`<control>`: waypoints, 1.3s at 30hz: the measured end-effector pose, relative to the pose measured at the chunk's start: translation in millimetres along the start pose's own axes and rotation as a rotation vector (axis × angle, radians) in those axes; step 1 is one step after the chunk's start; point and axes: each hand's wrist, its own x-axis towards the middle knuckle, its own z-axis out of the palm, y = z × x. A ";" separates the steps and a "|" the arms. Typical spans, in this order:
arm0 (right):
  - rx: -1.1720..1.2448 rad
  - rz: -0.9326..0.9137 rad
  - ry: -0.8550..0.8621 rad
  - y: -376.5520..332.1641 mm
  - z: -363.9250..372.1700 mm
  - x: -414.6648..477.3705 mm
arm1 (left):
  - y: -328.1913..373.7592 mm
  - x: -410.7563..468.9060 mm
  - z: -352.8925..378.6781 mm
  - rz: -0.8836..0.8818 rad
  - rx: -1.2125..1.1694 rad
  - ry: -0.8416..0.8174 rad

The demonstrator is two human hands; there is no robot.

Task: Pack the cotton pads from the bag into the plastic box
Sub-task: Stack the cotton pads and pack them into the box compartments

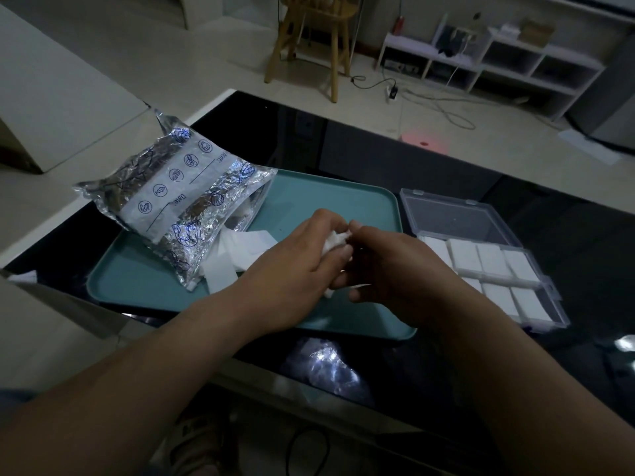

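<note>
colours around the teal tray (pixel 326 201)

on the tray's left, a crinkled silver foil bag (pixel 178 204) with a white band and blue line icons. white cotton pads (pixel 237 249) on it. to its right, a clear plastic box (pixel 460 218). beneath it, a glossy black table (pixel 343 142).

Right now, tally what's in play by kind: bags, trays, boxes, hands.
Foil bag: 1
Teal tray: 1
Plastic box: 1
Hands: 2, the left hand and right hand, both gripping cotton pads
Total: 5
</note>
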 end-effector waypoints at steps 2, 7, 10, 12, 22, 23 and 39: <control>0.003 0.028 -0.028 -0.2 1.3 -0.5 | -0.9 -1.2 0.5 0.008 0.048 -0.002; 0.015 0.034 -0.044 1.6 6.5 0.2 | -0.2 -2.0 -0.7 -0.017 0.095 0.007; 0.054 0.026 0.021 2.6 8.6 1.0 | 2.3 -2.5 -0.1 -0.029 0.047 -0.019; 0.050 0.004 0.066 1.2 7.6 1.3 | 3.8 -0.8 -0.1 -0.084 -0.050 -0.007; -0.449 -0.216 0.247 -1.9 6.5 -8.3 | 5.5 4.3 -4.0 -0.186 -0.215 0.092; -0.466 -0.225 0.238 -1.7 9.4 -9.7 | 6.2 3.5 -1.7 -0.194 -0.250 0.054; -0.243 -0.278 0.295 -10.8 -9.6 -12.2 | 6.6 13.1 -4.9 -0.521 -1.122 0.154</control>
